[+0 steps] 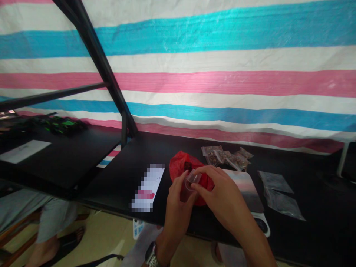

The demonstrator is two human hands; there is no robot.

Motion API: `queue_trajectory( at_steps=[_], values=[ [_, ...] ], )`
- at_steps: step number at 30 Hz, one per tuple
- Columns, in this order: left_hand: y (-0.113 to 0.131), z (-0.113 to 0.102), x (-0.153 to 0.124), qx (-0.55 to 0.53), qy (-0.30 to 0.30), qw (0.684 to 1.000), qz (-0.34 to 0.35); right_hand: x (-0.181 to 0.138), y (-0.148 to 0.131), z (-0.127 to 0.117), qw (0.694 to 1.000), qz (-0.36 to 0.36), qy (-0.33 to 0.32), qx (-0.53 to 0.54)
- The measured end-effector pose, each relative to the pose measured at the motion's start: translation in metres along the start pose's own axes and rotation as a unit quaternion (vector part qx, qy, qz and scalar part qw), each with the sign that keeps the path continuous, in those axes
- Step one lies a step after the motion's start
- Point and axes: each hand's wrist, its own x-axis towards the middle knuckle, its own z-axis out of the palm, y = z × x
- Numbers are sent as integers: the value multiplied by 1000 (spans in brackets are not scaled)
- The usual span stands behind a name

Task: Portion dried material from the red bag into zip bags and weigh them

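Between both hands is a small clear plastic bag [193, 179], held over the front of a red plastic bag [178, 165]. My left hand [179, 191] is closed on the clear bag's left side, its fingers curled. The thumb and fingers of my right hand [221, 191] pinch the same bag from the right. Something dark and brownish shows in the mouth of the red bag; I cannot tell what it is. Beside my right hand lies a flat scale [251, 191] with a shiny plate, partly hidden by the hand.
Several small clear bags [237, 160] with brown pieces inside lie behind the scale. Flat clear bags [285, 204] lie on the black table [311, 185] to the right. A blurred white sheet [148, 189] is at left. A black metal frame [96, 48] rises beyond; another person's leg [52, 218] shows lower left.
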Motion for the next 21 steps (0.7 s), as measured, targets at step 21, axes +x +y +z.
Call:
queue_trajectory(
  at_steps=[21],
  values=[
    [0,-27,10,3,105,992,-76,37,15,52,989,46,-19,-137]
  ],
)
